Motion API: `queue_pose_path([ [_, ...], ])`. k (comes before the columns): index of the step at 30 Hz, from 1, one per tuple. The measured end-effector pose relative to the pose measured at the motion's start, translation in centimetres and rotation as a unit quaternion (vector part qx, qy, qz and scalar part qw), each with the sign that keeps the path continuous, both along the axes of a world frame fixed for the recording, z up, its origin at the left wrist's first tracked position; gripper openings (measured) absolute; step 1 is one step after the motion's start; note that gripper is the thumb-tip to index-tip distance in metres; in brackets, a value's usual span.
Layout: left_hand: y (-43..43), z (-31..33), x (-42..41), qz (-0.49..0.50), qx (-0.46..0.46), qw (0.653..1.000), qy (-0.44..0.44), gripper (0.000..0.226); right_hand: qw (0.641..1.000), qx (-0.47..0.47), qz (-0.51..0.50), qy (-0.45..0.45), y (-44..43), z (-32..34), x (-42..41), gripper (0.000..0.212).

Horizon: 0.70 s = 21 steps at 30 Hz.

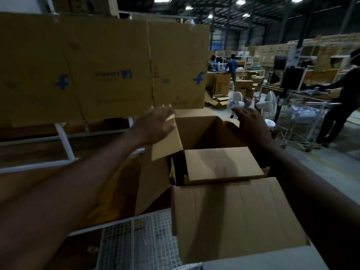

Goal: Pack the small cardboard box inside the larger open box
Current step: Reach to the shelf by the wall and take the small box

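Note:
The larger open box (pixel 231 215) stands in front of me with its flaps spread outward. Inside its opening lies the small cardboard box (pixel 222 165), plain brown with its flat top up. My left hand (pixel 155 125) rests with fingers spread on the box's left flap (pixel 165 145). My right hand (pixel 251 123) hovers over the far right flap, fingers apart; whether it touches the flap is unclear. Neither hand holds the small box.
Large flattened cartons with blue logos (pixel 101 71) lean on a white rack behind the box. A wire mesh surface (pixel 136 242) lies at the near left. To the right are white fans (pixel 266 104), a metal trolley (pixel 303 121) and a standing person (pixel 339 106).

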State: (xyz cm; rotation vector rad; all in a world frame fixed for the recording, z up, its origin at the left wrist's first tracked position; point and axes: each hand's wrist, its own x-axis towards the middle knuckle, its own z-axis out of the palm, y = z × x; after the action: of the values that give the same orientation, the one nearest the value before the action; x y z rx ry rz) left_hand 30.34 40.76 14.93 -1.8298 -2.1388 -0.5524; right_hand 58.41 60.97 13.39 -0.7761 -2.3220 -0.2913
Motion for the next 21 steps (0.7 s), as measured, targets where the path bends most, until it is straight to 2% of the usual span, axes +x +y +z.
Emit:
queue_pose_path([
  [2,-2.4,2.1,-1.8,0.042,0.043,0.998,0.028,0.061,1.000,0.010,0.007,0.013,-2.1,1.9,-3.2,0.059],
  [6,-10.4,4.0,-6.9,0.134,0.071,0.985,0.084,0.074,0.999,0.009,0.037,0.012,-7.8,4.1,-11.0,0.081],
  [14,-32.1,2.6,-17.7,0.287,0.073,0.952,0.073,0.094,0.981,-0.017,0.194,-0.015,-26.0,5.2,-28.5,0.096],
  [21,-54.1,1.8,-26.0,0.386,0.050,0.915,0.108,0.092,0.956,-0.039,0.289,-0.033,-45.4,4.9,-42.2,0.107],
])
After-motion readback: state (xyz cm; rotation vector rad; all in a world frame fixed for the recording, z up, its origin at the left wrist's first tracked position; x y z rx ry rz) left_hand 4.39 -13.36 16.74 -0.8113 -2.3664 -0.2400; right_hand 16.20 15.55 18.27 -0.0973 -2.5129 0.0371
